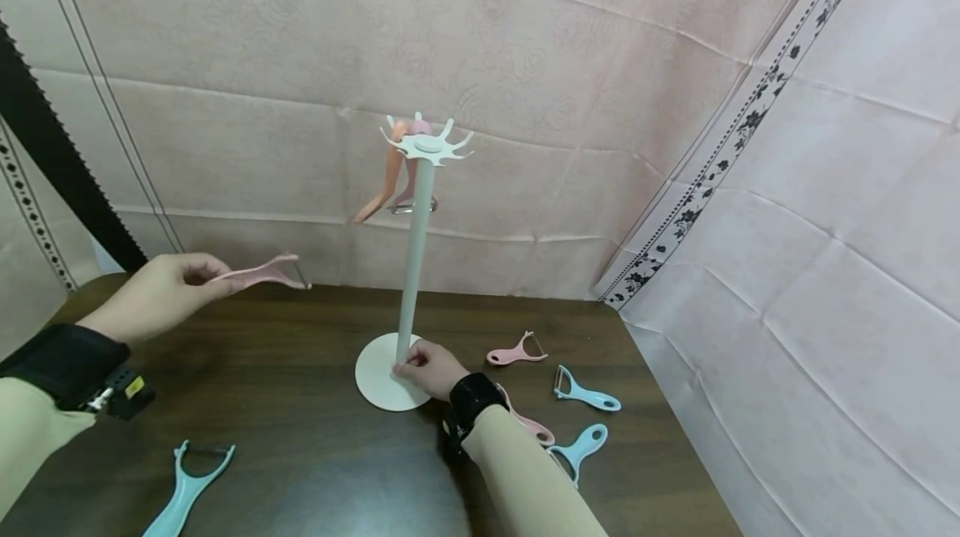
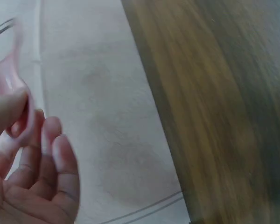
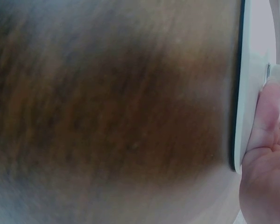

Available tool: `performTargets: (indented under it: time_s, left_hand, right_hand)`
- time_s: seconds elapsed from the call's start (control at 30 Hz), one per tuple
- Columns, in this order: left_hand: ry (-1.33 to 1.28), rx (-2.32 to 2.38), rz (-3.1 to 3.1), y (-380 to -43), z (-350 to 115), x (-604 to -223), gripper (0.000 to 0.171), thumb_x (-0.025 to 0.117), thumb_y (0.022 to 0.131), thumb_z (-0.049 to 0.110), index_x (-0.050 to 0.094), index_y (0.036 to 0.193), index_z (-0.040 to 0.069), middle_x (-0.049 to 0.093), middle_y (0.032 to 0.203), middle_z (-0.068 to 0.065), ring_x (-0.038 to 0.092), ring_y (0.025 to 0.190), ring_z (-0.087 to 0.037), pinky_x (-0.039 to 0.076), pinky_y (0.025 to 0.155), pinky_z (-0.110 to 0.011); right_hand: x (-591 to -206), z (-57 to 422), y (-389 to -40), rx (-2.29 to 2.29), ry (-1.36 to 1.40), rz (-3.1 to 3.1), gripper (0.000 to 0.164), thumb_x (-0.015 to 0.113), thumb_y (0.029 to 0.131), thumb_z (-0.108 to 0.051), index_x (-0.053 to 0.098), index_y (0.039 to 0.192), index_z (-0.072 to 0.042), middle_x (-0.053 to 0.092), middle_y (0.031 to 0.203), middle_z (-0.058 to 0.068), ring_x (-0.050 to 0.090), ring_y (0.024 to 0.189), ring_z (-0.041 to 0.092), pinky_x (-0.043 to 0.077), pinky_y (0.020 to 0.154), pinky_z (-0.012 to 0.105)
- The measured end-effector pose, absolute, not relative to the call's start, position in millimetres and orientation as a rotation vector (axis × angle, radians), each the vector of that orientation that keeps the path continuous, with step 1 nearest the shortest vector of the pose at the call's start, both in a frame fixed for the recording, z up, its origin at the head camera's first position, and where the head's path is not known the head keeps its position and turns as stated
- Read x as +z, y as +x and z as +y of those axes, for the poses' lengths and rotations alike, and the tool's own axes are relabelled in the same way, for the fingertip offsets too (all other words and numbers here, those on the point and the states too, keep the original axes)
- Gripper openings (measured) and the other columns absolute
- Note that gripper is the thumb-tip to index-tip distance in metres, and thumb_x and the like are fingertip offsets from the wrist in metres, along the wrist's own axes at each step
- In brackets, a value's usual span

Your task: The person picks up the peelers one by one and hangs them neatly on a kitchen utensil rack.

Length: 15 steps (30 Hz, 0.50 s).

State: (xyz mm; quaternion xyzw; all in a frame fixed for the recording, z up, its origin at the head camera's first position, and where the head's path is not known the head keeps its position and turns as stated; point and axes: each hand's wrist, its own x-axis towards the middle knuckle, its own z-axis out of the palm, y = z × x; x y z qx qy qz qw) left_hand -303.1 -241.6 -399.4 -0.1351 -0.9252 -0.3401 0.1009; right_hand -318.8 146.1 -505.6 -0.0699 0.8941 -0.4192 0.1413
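Note:
My left hand (image 1: 168, 287) pinches a pink Y-shaped peeler (image 1: 264, 272) by its handle, raised over the left rear of the table, with the blade end pointing right. In the left wrist view the thumb lies across the pink handle and the other fingers curl below. A white rack (image 1: 414, 262) with a round base and a crown of hooks stands upright mid-table. At the foot of its pole, my right hand (image 1: 431, 368) grips with thumb and fingers, low over the base. An orange peeler (image 1: 390, 174) and a second pink peeler (image 1: 409, 183) hang from the rack's hooks.
Right of the rack lie a pink peeler (image 1: 517, 352), a blue peeler (image 1: 588, 393), another blue peeler (image 1: 583, 447) and a pink one (image 1: 534, 429) partly behind my right forearm. A larger blue peeler (image 1: 183, 491) lies front left. Patterned cloth (image 1: 480, 45) backs the wooden table.

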Motion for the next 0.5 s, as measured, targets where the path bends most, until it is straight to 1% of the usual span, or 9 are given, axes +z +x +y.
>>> performTargets:
  time_s: [0.1,0.23,0.5]
  left_hand:
    - [-0.381,-1.002,-2.662,-302.2,-237.0,-394.5,0.033,0.062,0.094,0.038,0.068,0.103,0.007,0.057,0.084,-0.007,0.045,0.07,-0.021,0.034,0.053,-0.031]
    - [-0.358,-1.015,-2.609,-300.8,-231.6,-387.8,0.035,0.062,0.094,0.038,0.067,0.104,0.006,0.053,0.08,-0.007,0.041,0.062,-0.018,0.03,0.048,-0.032]
    - [-0.364,-1.009,-2.541,-300.3,-218.6,-361.4,0.033,0.059,0.096,0.037,0.064,0.11,0.007,0.055,0.085,-0.01,0.044,0.07,-0.022,0.033,0.053,-0.03]
  right_hand:
    - [-506.7,146.0,-319.5,-1.217,-0.199,2.579,0.019,0.074,0.087,-0.029,0.061,0.083,-0.016,0.059,0.081,-0.001,0.052,0.08,0.018,0.041,0.071,0.036]
    - [-506.6,145.9,-319.2,-1.217,-0.194,2.58,0.018,0.073,0.087,-0.03,0.061,0.083,-0.016,0.059,0.081,-0.002,0.053,0.08,0.017,0.041,0.072,0.035]
    - [-500.3,145.7,-314.4,-1.209,-0.196,2.573,0.018,0.072,0.088,-0.029,0.061,0.085,-0.016,0.059,0.082,-0.002,0.053,0.081,0.017,0.041,0.073,0.035]
